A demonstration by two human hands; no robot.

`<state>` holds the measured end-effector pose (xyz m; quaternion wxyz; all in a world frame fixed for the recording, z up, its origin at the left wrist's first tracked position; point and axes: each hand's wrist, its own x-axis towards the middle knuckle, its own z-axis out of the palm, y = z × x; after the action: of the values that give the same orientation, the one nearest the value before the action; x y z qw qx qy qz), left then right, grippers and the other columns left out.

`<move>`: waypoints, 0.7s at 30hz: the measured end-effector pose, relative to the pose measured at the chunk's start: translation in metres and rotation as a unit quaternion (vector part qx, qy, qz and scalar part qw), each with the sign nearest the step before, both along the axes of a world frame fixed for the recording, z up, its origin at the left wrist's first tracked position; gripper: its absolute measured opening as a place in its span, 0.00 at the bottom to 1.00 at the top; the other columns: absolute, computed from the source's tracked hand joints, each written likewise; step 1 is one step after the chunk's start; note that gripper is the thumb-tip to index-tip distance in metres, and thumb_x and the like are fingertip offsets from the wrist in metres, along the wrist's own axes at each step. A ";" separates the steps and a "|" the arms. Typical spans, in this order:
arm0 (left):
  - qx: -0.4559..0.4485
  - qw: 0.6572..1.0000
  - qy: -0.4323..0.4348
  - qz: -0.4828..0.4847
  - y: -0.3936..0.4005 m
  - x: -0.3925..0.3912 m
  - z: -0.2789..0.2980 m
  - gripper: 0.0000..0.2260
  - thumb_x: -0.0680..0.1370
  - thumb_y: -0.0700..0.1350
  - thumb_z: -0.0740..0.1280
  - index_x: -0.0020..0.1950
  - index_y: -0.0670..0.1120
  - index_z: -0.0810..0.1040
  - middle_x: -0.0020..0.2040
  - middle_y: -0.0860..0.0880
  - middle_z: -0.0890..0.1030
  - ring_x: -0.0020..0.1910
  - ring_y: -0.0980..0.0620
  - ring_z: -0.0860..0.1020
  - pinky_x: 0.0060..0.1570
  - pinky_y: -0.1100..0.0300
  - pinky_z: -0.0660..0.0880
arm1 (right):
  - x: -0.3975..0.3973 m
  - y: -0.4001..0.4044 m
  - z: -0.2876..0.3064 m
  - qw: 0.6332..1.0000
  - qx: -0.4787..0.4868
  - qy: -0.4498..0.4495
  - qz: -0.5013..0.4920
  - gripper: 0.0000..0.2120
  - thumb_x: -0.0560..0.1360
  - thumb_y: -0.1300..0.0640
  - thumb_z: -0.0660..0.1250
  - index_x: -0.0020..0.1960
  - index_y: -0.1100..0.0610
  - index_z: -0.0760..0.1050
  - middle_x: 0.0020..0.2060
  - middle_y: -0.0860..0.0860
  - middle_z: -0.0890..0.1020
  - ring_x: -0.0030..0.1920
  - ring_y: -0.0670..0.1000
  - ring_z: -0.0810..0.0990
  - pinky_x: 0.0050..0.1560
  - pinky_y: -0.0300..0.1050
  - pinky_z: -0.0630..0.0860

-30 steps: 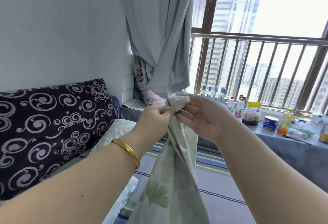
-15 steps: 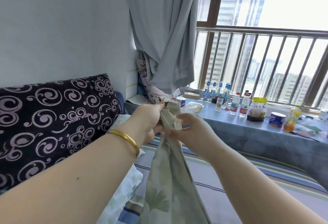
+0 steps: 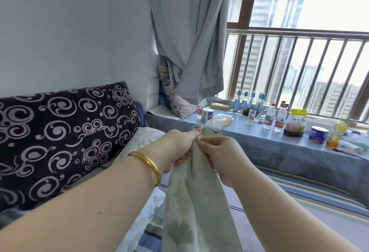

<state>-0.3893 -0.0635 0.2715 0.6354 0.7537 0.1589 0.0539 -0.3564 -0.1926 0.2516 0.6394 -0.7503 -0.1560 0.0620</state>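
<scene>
In the head view, a pale leaf-printed cloth (image 3: 196, 201) is held up in front of the person, over a striped bedsheet (image 3: 319, 198). Its long axis runs from the two hands, close together at its top end, almost straight down and out of the lower edge of the frame, so nearly all of it hangs below the fingers. Only a short corner stands up above them.

The left hand (image 3: 177, 148), with a gold bangle (image 3: 148, 163) on the wrist, is curled round the gathered top, its thumb laid up along the corner. The right hand (image 3: 219, 158) is set just beside it and slightly lower, and a fold of the edge is pinched between its thumb and fingertips (the exact fingers cannot be told apart). Either hand is equally near the top; the hanging end is out of sight.

To the left, a dark swirl-patterned cushion (image 3: 60, 132) and a pale pillow (image 3: 139, 138) lie well apart from the cloth. Beyond the hands, a blue-covered window ledge (image 3: 259, 146) carries bottles, a glass (image 3: 252, 116) and a yellow-lidded jar (image 3: 295, 123), under a grey curtain (image 3: 189, 42). Nothing is seen between the hands and the cloth's hanging length, so a slide of the right hand down the edge is judged unobstructed.
</scene>
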 end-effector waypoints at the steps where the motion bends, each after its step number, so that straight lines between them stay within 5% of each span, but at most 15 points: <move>1: 0.023 1.000 0.003 -0.005 0.000 0.001 -0.001 0.23 0.76 0.65 0.66 0.38 0.45 0.77 0.29 0.49 0.73 0.24 0.54 0.69 0.24 0.67 0.64 | -0.003 0.000 0.000 1.000 -0.008 -0.007 0.019 0.05 0.75 0.56 0.73 0.42 0.53 0.86 0.41 0.57 0.87 0.47 0.61 0.85 0.54 0.61 0.81; 4: 0.052 0.999 -0.005 -0.013 0.002 0.005 -0.006 0.21 0.79 0.61 0.63 0.49 0.43 0.79 0.33 0.46 0.78 0.21 0.54 0.73 0.23 0.67 0.68 | -0.012 -0.001 0.001 0.996 -0.024 -0.034 0.083 0.14 0.74 0.69 0.67 0.47 0.52 0.85 0.45 0.53 0.88 0.47 0.55 0.86 0.57 0.60 0.80; 6: 0.046 0.999 -0.008 -0.008 0.004 0.005 -0.008 0.18 0.81 0.58 0.61 0.55 0.43 0.78 0.36 0.46 0.81 0.22 0.54 0.78 0.26 0.65 0.73 | -0.016 -0.001 0.001 0.991 -0.046 -0.069 0.110 0.21 0.74 0.69 0.66 0.48 0.43 0.84 0.48 0.47 0.87 0.52 0.51 0.85 0.59 0.53 0.79; 10: 0.019 0.999 -0.048 0.005 0.008 0.004 -0.012 0.13 0.83 0.50 0.60 0.45 0.45 0.76 0.36 0.46 0.80 0.23 0.55 0.79 0.27 0.63 0.77 | -0.020 -0.002 0.002 0.985 -0.030 -0.076 0.150 0.26 0.76 0.64 0.67 0.40 0.30 0.80 0.42 0.37 0.85 0.46 0.35 0.82 0.54 0.34 0.77; 14: 0.015 0.995 -0.095 -0.023 0.009 0.002 -0.017 0.15 0.83 0.53 0.61 0.43 0.44 0.76 0.37 0.47 0.78 0.34 0.51 0.77 0.44 0.55 0.79 | -0.018 -0.006 0.004 0.988 0.043 -0.026 0.144 0.09 0.74 0.59 0.73 0.50 0.46 0.84 0.47 0.47 0.88 0.51 0.51 0.86 0.59 0.53 0.80; 16: -0.031 0.991 -0.129 -0.037 0.010 -0.001 -0.014 0.16 0.82 0.53 0.62 0.39 0.46 0.75 0.33 0.50 0.77 0.33 0.53 0.75 0.40 0.59 0.78 | -0.017 -0.009 0.005 0.989 0.065 0.005 0.135 0.10 0.74 0.55 0.74 0.55 0.53 0.83 0.49 0.54 0.87 0.51 0.57 0.86 0.58 0.61 0.80; 21: -0.062 0.981 -0.157 -0.099 0.008 -0.008 -0.010 0.13 0.83 0.50 0.61 0.42 0.45 0.76 0.35 0.51 0.80 0.32 0.59 0.78 0.35 0.69 0.77 | -0.016 -0.015 0.003 0.984 0.104 0.049 0.132 0.11 0.75 0.50 0.72 0.50 0.57 0.86 0.47 0.59 0.87 0.40 0.53 0.85 0.43 0.48 0.83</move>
<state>-0.3977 -0.0554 0.2619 0.7004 0.7067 -0.0157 0.0983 -0.3724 -0.2072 0.2549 0.7073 -0.6483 -0.2275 0.1664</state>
